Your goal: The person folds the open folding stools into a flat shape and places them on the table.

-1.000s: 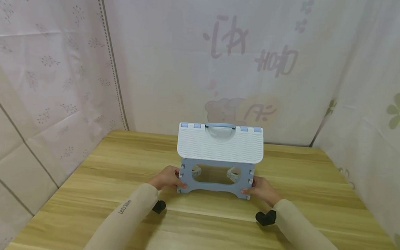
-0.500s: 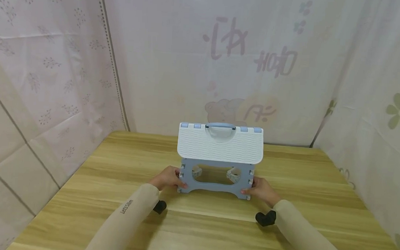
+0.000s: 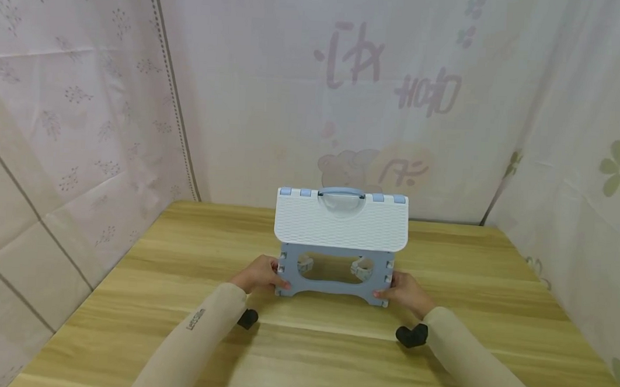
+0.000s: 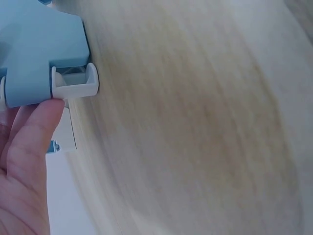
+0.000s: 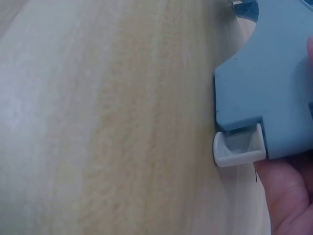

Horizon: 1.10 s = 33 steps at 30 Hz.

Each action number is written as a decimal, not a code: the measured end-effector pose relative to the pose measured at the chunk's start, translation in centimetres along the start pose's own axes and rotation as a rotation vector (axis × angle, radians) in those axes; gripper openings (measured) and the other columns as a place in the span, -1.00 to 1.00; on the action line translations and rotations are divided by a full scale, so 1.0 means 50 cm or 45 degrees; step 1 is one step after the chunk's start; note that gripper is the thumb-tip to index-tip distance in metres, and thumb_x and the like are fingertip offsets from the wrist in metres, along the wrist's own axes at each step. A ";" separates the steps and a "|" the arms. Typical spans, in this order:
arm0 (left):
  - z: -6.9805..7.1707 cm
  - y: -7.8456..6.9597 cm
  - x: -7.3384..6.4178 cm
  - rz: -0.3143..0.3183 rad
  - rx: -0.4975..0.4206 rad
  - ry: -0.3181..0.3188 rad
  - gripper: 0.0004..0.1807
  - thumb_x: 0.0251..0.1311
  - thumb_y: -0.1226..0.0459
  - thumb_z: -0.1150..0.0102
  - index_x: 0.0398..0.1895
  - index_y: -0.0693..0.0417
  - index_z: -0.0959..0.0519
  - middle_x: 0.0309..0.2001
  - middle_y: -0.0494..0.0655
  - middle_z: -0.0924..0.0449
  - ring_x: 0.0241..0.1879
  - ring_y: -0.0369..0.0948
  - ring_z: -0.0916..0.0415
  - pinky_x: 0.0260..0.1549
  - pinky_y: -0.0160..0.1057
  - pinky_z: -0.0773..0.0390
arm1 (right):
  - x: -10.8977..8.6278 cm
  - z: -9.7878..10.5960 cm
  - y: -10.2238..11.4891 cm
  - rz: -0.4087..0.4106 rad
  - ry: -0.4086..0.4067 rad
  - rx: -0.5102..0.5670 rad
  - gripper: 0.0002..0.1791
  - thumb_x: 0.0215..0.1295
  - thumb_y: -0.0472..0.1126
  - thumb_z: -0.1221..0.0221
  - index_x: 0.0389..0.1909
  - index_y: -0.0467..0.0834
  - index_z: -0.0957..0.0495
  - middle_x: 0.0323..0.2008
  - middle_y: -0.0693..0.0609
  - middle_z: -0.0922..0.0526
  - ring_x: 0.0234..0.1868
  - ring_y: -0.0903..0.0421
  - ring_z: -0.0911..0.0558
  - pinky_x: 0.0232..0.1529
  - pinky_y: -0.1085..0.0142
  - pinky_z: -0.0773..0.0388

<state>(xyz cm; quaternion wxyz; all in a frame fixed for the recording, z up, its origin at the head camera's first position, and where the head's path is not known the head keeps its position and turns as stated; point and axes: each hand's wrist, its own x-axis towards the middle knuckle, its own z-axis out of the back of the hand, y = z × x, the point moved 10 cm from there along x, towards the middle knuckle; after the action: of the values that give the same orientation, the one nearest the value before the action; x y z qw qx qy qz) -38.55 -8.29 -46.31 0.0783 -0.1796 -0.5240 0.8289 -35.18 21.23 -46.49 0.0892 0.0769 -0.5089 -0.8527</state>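
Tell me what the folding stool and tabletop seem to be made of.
Folding stool: probably molded plastic; its blue panel looks smooth and satin, its white panel finely textured, with clean formed edges. Tabletop: perhaps wood or printed laminate, judging by streaked grain and soft sheen.

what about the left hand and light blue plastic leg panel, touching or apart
Touching: head view shows the left hand holding the leg panel, thumb on its face.
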 end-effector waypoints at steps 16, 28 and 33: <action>-0.001 0.008 -0.001 0.010 -0.031 0.002 -0.64 -0.11 0.56 -0.41 -0.15 0.36 -0.62 -0.23 0.11 -0.69 -0.23 -0.07 -0.65 -0.26 -0.14 -0.64 | -0.005 -0.006 -0.002 -0.025 0.007 -0.006 -0.34 0.10 -0.30 -0.37 0.13 -0.57 -0.34 -0.03 -0.38 -0.59 -0.01 -0.23 -0.60 0.01 0.00 -0.52; 0.002 -0.004 -0.002 -0.013 -0.033 0.007 -0.65 -0.10 0.56 -0.40 -0.15 0.38 -0.62 -0.19 0.14 -0.68 -0.19 -0.04 -0.65 -0.24 -0.12 -0.64 | -0.006 -0.003 0.006 0.000 -0.003 -0.008 -0.37 0.11 -0.30 -0.36 0.11 -0.57 -0.35 -0.04 -0.39 -0.59 -0.03 -0.23 -0.61 -0.02 0.02 -0.54; 0.000 -0.003 -0.004 -0.009 -0.034 0.009 -0.65 -0.10 0.56 -0.40 -0.16 0.38 -0.61 -0.21 0.14 -0.68 -0.21 -0.05 -0.65 -0.25 -0.13 -0.64 | -0.006 -0.002 0.004 -0.006 0.000 -0.013 -0.36 0.10 -0.30 -0.36 0.11 -0.57 -0.35 -0.05 -0.39 -0.59 -0.03 -0.23 -0.61 -0.02 0.01 -0.54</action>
<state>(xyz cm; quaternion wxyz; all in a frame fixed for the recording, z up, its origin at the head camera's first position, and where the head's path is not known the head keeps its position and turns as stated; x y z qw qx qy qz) -38.39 -8.29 -46.15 0.0808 -0.1819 -0.5355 0.8208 -34.87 21.11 -46.33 0.0877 0.0778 -0.5044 -0.8555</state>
